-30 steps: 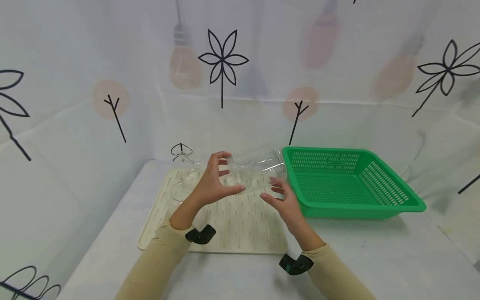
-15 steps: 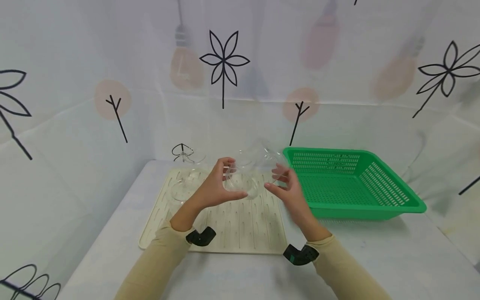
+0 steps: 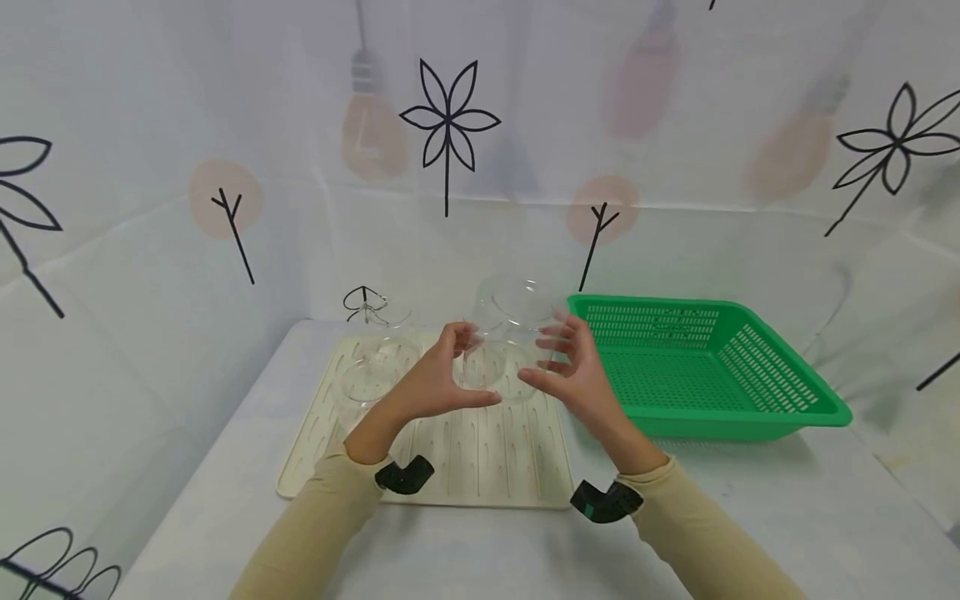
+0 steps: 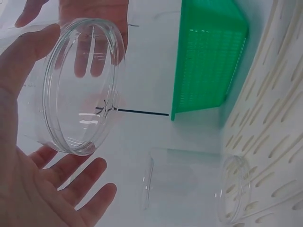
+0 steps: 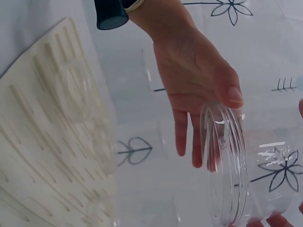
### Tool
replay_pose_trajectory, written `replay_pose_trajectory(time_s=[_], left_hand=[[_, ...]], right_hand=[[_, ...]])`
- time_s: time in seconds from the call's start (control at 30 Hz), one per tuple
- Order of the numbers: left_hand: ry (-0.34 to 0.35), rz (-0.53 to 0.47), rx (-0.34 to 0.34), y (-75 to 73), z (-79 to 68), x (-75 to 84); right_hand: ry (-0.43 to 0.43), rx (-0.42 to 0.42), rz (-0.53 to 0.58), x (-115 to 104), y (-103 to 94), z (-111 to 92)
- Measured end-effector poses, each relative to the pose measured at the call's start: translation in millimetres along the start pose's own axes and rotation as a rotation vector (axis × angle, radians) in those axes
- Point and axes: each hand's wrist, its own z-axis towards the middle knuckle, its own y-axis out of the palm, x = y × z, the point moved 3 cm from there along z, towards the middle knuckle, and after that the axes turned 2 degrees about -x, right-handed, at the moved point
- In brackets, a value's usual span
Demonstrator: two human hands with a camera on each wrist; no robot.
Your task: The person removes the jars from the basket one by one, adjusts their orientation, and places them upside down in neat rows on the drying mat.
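Note:
A clear jar [image 3: 517,321] is held between both hands above the ribbed cream mat [image 3: 480,467], one end up and slightly leaning. My left hand [image 3: 431,379] grips its lower left side; in the left wrist view the thumb lies on the ridged collar [image 4: 78,87] at the lower end. On the other side, my right hand [image 3: 573,367] holds the jar with bent fingers seen partly through the wall. More clear containers [image 3: 367,379] stand on the mat's left part, their outlines faint. One such container [image 4: 189,184] shows in the left wrist view.
A green slotted basket [image 3: 720,421] sits right of the mat on the white table [image 3: 465,554]. Behind hangs a white cloth backdrop [image 3: 525,242] with printed flowers and bulbs.
The jar has turned from lying nearly sideways to standing almost upright, its right end swinging up. My right hand has shifted slightly right and up around it; my left hand has dropped a little.

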Motion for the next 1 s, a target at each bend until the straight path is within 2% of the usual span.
replay_pose_trajectory(time_s=[0.23, 0.53, 1.0], left_hand=[[-0.008, 0.071, 0.015, -7.4, -2.2, 1.7], [0.01, 0.172, 0.067, -31.4, -11.0, 0.6], [-0.018, 0.22, 0.145, -63.3, -40.7, -22.2]], right_hand=[[0.028, 0.003, -0.042, -2, 3.1, 5], [0.031, -0.019, -0.04, 4, 5.0, 12], [0.077, -0.046, -0.054, 20, 11.6, 18]])
